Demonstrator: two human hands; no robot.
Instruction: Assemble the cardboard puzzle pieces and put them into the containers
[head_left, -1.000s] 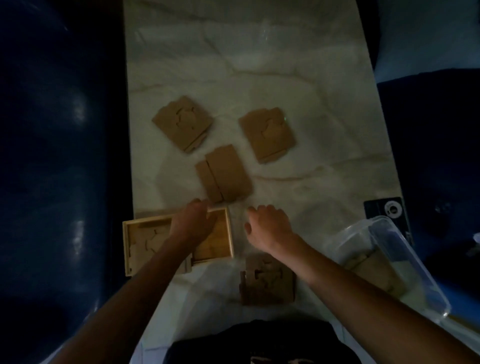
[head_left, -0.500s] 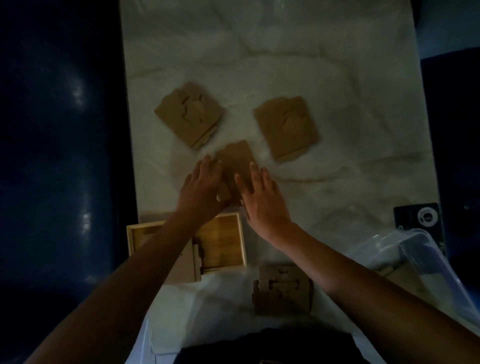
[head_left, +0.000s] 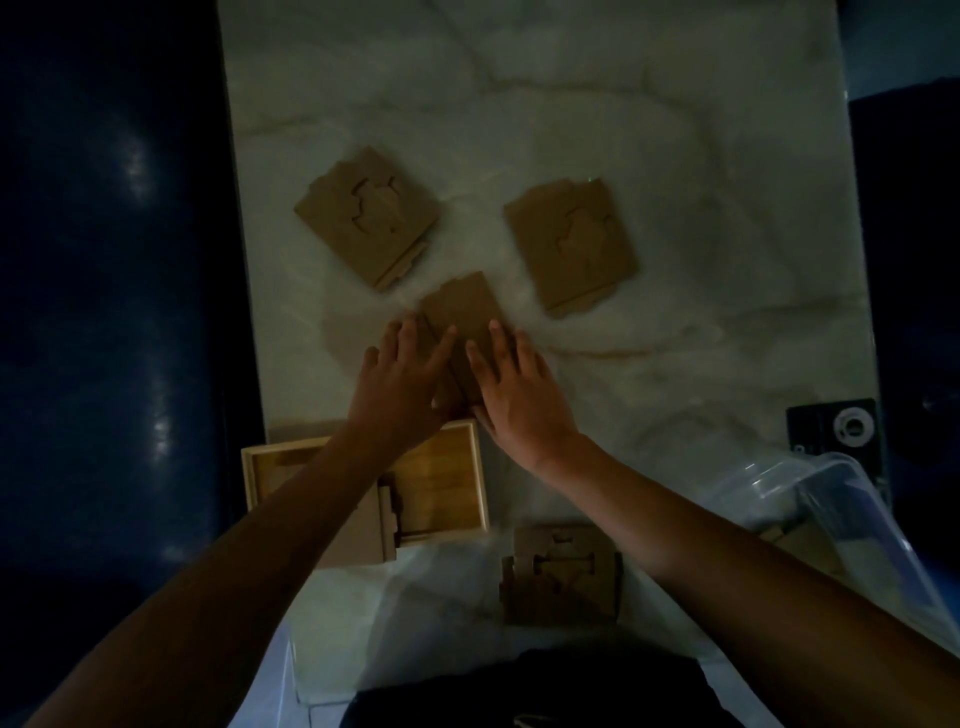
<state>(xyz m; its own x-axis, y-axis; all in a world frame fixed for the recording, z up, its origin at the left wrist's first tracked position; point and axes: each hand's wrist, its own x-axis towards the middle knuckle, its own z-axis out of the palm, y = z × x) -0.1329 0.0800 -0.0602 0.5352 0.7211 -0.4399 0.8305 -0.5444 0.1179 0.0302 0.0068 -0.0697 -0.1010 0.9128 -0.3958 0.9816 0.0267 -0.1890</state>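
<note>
**Both hands flat on the middle cardboard stack**

Since half a second ago barely anything has shifted: both hands were already on the middle stack and they've only settled a touch further onto it, while the view has tipped slightly.

Fingers first: the left hand (head_left: 400, 384) has its fingers spread and straight, lying across the left edge of the middle cardboard stack (head_left: 464, 321). Right hand (head_left: 519, 395) is the same deal, fingers spread and flat, pressing on the stack's right side. No pinching, nothing lifted (the stack sits on the bench between the two palms).

Moving outward, two more puzzle stacks sit further back on the marble bench (head_left: 675, 130): the left stack (head_left: 367, 215) and the right stack (head_left: 571, 244), both with cut-out shapes showing on top. Just under the left forearm is the wooden box (head_left: 441, 473), with a cardboard piece (head_left: 358, 530) leaning out over its near edge. Another assembled puzzle (head_left: 563, 574) lies close to the body, beneath the right forearm. Off to the right there's a clear plastic container (head_left: 831, 499) with some cardboard inside, and beside it a small black device (head_left: 831, 428).
</note>
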